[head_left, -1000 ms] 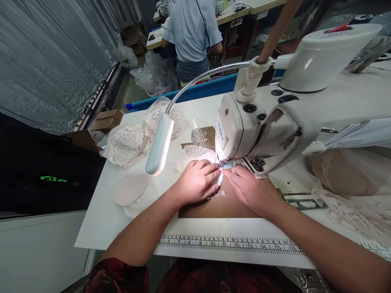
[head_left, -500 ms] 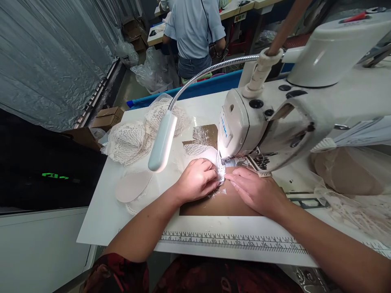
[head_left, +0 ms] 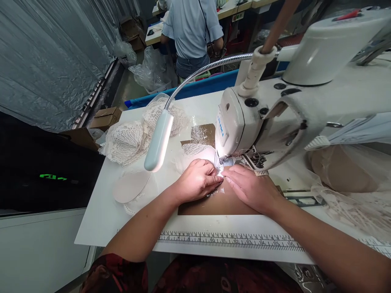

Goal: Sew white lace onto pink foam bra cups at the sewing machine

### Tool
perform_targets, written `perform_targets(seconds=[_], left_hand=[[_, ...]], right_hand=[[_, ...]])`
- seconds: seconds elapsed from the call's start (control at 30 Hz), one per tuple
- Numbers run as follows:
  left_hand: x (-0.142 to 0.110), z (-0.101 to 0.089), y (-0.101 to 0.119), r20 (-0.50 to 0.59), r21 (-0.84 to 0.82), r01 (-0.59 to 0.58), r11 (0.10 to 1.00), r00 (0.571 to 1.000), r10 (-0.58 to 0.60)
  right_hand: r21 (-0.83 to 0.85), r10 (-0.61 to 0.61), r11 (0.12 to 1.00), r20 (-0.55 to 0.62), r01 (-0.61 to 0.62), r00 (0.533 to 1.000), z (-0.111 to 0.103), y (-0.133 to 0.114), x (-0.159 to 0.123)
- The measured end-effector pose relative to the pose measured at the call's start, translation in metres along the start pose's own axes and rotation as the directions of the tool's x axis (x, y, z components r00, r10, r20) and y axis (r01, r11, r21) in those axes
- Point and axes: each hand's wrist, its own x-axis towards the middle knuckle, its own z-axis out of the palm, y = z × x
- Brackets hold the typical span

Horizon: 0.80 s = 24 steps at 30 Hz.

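A pale, lace-covered bra cup (head_left: 201, 153) lies at the needle end of a white sewing machine (head_left: 233, 118), its near edge brightly lit. My left hand (head_left: 198, 180) is closed, thumb and fingers pinching that edge just in front of the presser foot. From the other side, my right hand (head_left: 249, 185) has its fingers pressed together, fingertips on the same edge close to the left thumb. Both hands rest over a brown plate (head_left: 214, 206) set on the white table. My fingers hide part of the cup, and the needle is hard to make out.
Lace cups (head_left: 125, 140) are heaped at the back left, with a smooth beige cup (head_left: 132, 187) nearer. A lamp (head_left: 159, 140) hangs above the table. Right of the machine lie more beige cups (head_left: 342, 169) and lace. A printed ruler (head_left: 226, 241) runs along the front; a person (head_left: 192, 32) sits beyond.
My left thumb has moved right and now lies out along the fabric edge, close to my right fingertips. The whole view has shifted slightly; the cup stays under the machine head.
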Motion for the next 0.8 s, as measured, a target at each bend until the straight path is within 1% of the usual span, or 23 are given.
perform_targets(seconds=[0.13, 0.23, 0.33, 0.43, 0.57, 0.67, 0.73, 0.8], left_hand=[[-0.0004, -0.0014, -0.0002, -0.010, -0.011, -0.001, 1.000, 1.000, 0.001], [0.0002, -0.0013, -0.0003, -0.022, 0.001, 0.012, 1.000, 1.000, -0.012], [0.0012, -0.0008, -0.0002, -0.037, 0.020, 0.029, 0.999, 0.999, -0.028], [0.0019, -0.0015, 0.0002, -0.035, 0.024, 0.034, 0.999, 0.999, -0.033], [0.0015, -0.0046, 0.0015, -0.003, 0.024, 0.017, 1.000, 1.000, -0.017], [0.0001, -0.0067, 0.0016, 0.023, 0.027, -0.001, 1.000, 1.000, 0.000], [-0.0010, -0.0073, 0.0010, 0.029, 0.024, -0.015, 1.000, 0.999, 0.015], [-0.0017, -0.0076, 0.0003, 0.027, 0.015, -0.026, 1.000, 0.999, 0.026]], right_hand=[[-0.042, -0.057, 0.998, -0.015, 0.056, 0.998, -0.0012, -0.0007, -0.0022], [-0.078, -0.060, 0.995, -0.025, 0.058, 0.998, -0.0026, -0.0014, -0.0017], [-0.102, -0.036, 0.994, -0.030, 0.033, 0.999, -0.0037, -0.0017, 0.0008], [-0.126, -0.013, 0.992, -0.009, 0.011, 1.000, -0.0031, -0.0012, 0.0028], [-0.165, 0.049, 0.985, 0.012, -0.046, 0.999, 0.0025, 0.0010, 0.0012], [-0.176, 0.097, 0.980, -0.013, -0.097, 0.995, 0.0053, 0.0022, -0.0012], [-0.162, 0.081, 0.983, -0.013, -0.082, 0.997, 0.0033, 0.0017, -0.0013], [-0.133, 0.022, 0.991, 0.006, -0.020, 1.000, -0.0010, 0.0005, -0.0002]])
